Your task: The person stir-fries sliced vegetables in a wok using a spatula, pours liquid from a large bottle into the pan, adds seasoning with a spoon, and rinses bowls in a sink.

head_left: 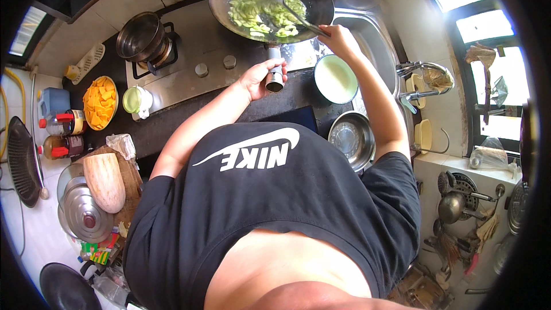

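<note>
My left hand is wrapped round the handle of a large wok at the far side of the counter. Pale green vegetable slices lie spread in the wok. In my right hand is a long metal spatula, slanting down over the wok's right rim. Its head is among the slices, blurred and hard to make out. Just below my right hand stands a light bowl with a dark rim, and nearer to me a steel basin.
Left of the wok, a small pot sits on a gas stove. A plate of orange pieces, a white-green cup, bottles and a cut gourd stand at left. The sink and tap are at right.
</note>
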Available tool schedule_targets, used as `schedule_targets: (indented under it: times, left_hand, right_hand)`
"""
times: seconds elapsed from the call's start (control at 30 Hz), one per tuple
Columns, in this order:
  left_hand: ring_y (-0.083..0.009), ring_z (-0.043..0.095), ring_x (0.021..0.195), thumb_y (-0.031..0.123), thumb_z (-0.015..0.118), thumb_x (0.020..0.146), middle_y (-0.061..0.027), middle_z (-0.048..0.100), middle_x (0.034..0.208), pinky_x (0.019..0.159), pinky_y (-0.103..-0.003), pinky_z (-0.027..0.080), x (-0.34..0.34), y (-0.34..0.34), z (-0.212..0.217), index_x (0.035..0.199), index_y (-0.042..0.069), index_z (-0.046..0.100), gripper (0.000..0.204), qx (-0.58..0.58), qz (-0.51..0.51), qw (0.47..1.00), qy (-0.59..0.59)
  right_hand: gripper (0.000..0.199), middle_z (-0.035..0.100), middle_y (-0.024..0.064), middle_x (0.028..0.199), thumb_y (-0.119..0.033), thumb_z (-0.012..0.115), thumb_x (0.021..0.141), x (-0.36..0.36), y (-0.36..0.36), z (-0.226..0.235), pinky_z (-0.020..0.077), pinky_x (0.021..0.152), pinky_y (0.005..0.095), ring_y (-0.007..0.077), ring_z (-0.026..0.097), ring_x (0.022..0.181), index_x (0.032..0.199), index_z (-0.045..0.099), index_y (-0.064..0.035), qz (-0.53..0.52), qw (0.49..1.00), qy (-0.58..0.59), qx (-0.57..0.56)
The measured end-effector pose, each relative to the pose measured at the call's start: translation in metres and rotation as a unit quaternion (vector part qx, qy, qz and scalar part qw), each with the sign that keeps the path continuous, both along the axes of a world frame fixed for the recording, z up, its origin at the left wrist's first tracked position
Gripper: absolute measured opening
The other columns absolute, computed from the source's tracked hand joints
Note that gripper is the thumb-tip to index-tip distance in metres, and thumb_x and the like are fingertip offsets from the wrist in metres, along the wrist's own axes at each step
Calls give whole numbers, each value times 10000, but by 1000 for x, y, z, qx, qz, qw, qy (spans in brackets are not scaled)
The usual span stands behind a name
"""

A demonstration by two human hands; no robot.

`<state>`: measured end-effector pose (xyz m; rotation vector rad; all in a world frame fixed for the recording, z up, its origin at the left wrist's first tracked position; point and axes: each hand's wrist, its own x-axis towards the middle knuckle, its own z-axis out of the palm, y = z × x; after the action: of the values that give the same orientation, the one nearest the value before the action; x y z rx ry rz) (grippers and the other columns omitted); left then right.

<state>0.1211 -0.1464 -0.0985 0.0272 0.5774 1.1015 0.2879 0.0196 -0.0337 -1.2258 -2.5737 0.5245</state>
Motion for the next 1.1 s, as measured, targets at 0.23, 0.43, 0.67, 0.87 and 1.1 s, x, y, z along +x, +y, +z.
schedule_targets:
  times: [0.23,0.43,0.67,0.87,1.1]
  left_hand:
    - [-146,540,616,192,536,796,-36,542,721,561,-271,481,0,1,-4,912,52,498,186,6,-7,1000,10]
    - [-159,557,602,181,543,786,-49,550,708,537,-273,489,1,1,-3,861,54,507,152,8,-8,1000,2]
    - [-165,566,600,162,545,776,-55,554,702,529,-274,495,-1,-1,-4,837,55,515,127,12,4,1000,-14]
    - [-163,567,603,169,550,776,-60,554,703,525,-268,496,2,2,-3,850,42,506,153,12,-2,1000,-7]
    - [-164,566,597,164,550,778,-64,553,720,524,-264,498,3,0,-1,865,34,498,164,11,6,1000,1]
  right_hand:
    - [330,593,153,872,-233,577,679,-62,63,-17,450,729,325,288,576,815,973,590,-85,-57,996,-40,51]
    - [314,592,146,753,-228,582,685,-20,52,13,450,640,333,268,559,647,961,601,-79,30,986,-164,-15]
    - [277,621,118,764,-123,655,616,41,-14,136,465,648,291,188,583,657,883,639,-55,-8,979,-200,-45]
    - [348,612,140,793,-234,634,649,20,2,10,460,697,316,258,596,732,958,606,-76,-24,994,-104,-37]
    - [306,598,126,660,-245,602,645,-49,16,-29,453,591,286,186,578,578,897,629,-74,-26,997,38,-62]
